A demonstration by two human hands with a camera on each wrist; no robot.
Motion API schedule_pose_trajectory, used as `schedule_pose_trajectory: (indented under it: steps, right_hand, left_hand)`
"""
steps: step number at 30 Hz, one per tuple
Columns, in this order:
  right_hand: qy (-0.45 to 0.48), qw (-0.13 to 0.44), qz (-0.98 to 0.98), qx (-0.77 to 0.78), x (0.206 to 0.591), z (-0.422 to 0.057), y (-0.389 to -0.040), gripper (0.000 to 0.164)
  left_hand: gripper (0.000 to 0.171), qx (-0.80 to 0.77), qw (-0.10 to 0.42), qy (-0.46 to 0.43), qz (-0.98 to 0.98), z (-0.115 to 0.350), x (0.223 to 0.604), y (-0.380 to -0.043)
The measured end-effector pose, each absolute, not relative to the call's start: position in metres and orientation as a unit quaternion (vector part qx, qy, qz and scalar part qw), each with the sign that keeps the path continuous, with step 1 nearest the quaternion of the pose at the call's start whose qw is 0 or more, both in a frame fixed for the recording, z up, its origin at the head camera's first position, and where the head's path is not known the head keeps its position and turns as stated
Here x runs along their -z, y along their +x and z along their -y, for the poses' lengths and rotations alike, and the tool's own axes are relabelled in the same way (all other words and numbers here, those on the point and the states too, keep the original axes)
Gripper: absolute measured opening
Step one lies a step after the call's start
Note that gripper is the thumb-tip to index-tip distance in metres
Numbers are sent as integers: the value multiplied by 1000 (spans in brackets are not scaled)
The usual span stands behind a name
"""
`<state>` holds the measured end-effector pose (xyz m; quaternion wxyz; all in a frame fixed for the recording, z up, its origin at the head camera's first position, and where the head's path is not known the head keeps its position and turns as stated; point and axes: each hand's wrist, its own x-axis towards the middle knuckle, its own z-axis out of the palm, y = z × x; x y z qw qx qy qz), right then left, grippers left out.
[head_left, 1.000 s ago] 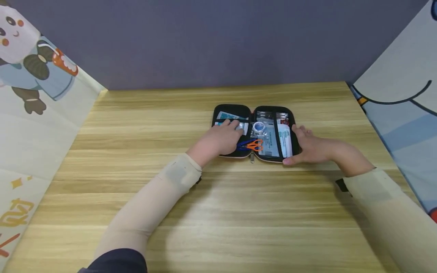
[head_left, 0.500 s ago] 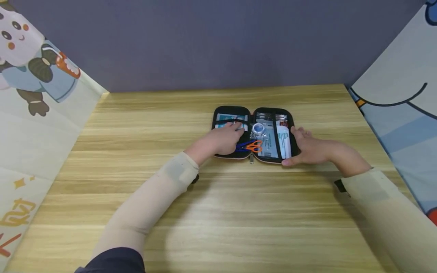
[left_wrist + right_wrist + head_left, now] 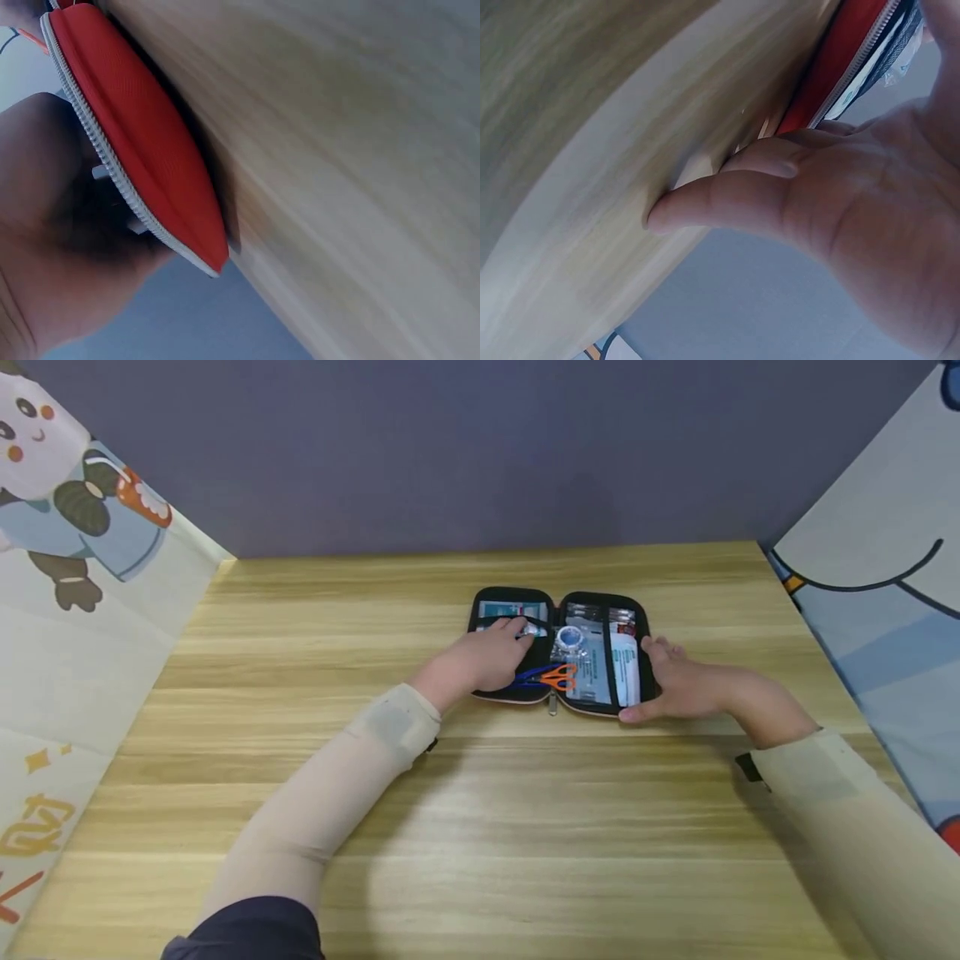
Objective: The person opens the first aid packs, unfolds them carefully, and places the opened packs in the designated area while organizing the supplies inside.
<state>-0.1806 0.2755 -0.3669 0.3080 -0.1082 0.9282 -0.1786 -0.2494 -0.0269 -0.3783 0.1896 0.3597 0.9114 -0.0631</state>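
A small zip-up first-aid case lies unfolded on the table, black inside and red outside. My left hand reaches into its left half, fingertips on the packets by the elastic band. In the left wrist view that hand comes over the zipped edge, its fingertips hidden. Orange-handled scissors and a blue item lie beside it. A tape roll in clear wrap sits near the hinge. My right hand rests along the case's right edge, thumb at the near corner, fingers extended on the table.
The right half of the case holds a white roll and flat packets behind an elastic strap. A dark panel stands behind the wooden table. Cartoon-printed panels flank it.
In the case's left half, the tilted packet has straightened and now lies flatter behind the elastic band. My left fingers have shifted slightly away from me. The right hand stays at the edge.
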Motion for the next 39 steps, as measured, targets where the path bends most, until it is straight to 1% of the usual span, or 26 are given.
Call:
schedule_pose_trajectory:
  steps: [3,6,8,10,12,16,18,24,32,37,39]
  right_hand:
    - [-109,304,-929,181,368,-275,-181,145]
    - [-110,302,-929,180,368,-275,-182,144]
    - [-110,305,-929,177,367,-275,-182,144]
    - [-108,309,-929,174,367,-274,-182,144]
    - [-108,310,-928,173,367,-274,-181,145]
    - [-113,309,-928,176,368,-275,-180,145]
    - [-112,309,-928,176,368,-277,-180,146]
    - [-107,311,-928,177,368,-280,-180,145]
    - [-106,314,-925,184,371,-281,-179,145]
    - [-106,313,-925,188,368,-281,-179,145]
    - [-105,312,-926,187,368,-281,-179,145]
  left_hand:
    - [65,56,211,353,-910,29,380,-250]
    - [68,44,250,342,-905,30,378,-247]
    - [71,40,276,334,-900,29,376,-243]
    - [72,39,287,322,-901,28,375,-235]
    - [70,55,259,323,-909,27,376,-226]
    - [61,94,178,326,-924,30,380,-211]
    - [59,103,160,325,-926,31,380,-208]
    - [59,81,190,316,-926,30,376,-206]
    - [61,88,171,328,-925,29,377,-202]
    - [62,85,178,325,-925,29,377,-202]
    - [64,73,193,318,-925,28,376,-205]
